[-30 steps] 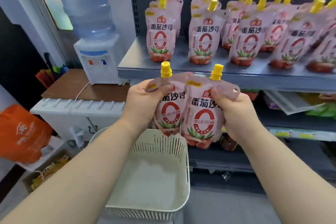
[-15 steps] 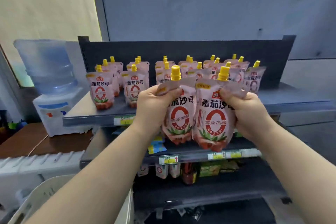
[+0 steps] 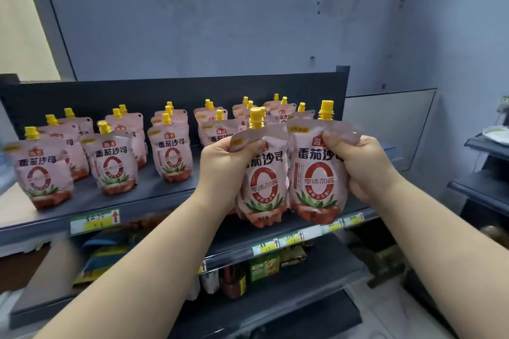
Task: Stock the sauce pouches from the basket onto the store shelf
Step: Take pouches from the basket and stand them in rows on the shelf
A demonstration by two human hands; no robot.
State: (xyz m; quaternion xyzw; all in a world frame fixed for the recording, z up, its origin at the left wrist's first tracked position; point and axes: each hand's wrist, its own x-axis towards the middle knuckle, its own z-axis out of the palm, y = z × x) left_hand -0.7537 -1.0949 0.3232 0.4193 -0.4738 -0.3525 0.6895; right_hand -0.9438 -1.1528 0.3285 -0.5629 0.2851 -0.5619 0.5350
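Frame centre: left hand (image 3: 225, 170) and right hand (image 3: 365, 168), fingers curled, pinch the left pink yellow-capped sauce pouch (image 3: 261, 187) and right sauce pouch (image 3: 316, 181) by their tops, upright before the grey metal shelf (image 3: 154, 192), seemingly ready to stand.

A pink, yellow-capped pouch (image 3: 261, 181) is held upright in the left hand (image 3: 225, 165), a second pouch (image 3: 316, 181) beside it in the right hand (image 3: 360, 165). Other pouches (image 3: 41, 173) are stood in rows on the shelf (image 3: 154, 195).
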